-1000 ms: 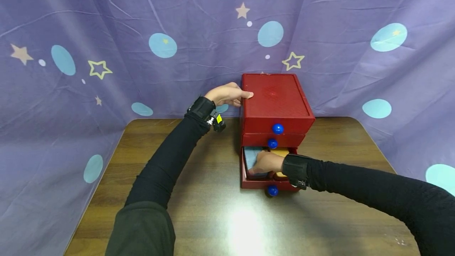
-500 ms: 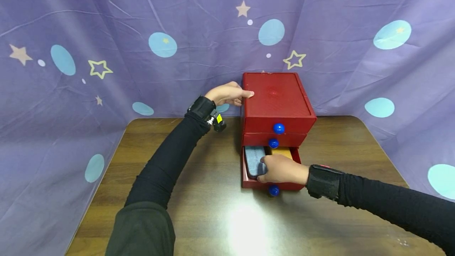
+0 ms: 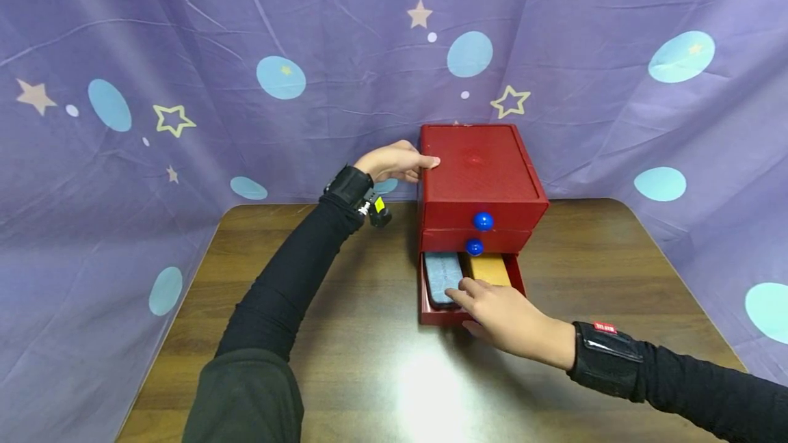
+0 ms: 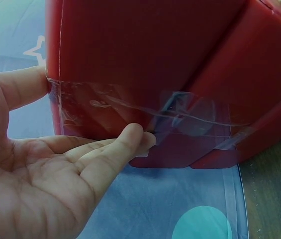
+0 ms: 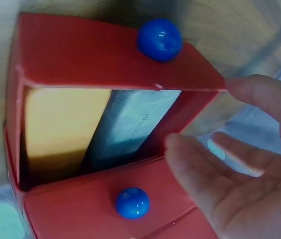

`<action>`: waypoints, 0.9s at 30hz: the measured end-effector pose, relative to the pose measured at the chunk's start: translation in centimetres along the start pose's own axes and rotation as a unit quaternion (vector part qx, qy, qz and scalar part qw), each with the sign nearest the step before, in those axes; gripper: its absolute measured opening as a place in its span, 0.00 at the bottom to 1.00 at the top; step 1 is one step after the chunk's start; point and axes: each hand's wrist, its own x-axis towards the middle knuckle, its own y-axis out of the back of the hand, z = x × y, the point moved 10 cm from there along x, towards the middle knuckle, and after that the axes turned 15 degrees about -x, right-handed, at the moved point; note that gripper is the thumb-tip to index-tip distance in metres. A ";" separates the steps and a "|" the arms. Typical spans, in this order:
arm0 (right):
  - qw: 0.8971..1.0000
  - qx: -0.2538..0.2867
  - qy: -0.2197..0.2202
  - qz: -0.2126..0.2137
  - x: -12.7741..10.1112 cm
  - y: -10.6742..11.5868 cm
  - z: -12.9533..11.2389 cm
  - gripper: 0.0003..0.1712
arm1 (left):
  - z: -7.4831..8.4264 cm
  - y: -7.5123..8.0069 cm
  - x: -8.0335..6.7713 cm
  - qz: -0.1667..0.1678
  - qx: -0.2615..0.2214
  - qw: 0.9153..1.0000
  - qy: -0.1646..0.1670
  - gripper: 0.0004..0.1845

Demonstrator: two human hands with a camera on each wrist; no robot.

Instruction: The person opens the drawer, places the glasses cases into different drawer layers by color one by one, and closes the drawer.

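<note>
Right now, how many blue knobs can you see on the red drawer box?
2 in the head view: top drawer knob, middle drawer knob. The right hand hides the open bottom drawer's front, where the right wrist view shows a third.

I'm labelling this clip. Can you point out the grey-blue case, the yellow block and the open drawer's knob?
grey-blue case (image 3: 441, 275): head view, middle of its top face.
yellow block (image 3: 489, 269): head view, its top face.
open drawer's knob (image 5: 159, 39): right wrist view, centre of the blue ball.

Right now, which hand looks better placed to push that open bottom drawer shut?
Probably the right hand: it hovers open over the front of the bottom drawer, beside the grey case. The left hand is pressed against the red chest's upper left side, steadying it.
</note>
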 end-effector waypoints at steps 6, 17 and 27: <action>0.991 -0.067 0.093 0.065 -1.4 -0.2 -2.6 0.36 | 0.0 0.0 -0.1 0.004 0.002 1.000 0.003 0.12; 0.938 -0.243 0.224 0.103 -4.4 -2.8 -6.4 0.33 | -0.1 0.0 0.1 0.008 -0.002 1.000 0.002 0.12; 0.929 -0.271 0.236 0.093 -5.4 -4.6 -6.6 0.29 | 0.0 -0.1 -0.1 0.004 -0.003 1.000 -0.001 0.12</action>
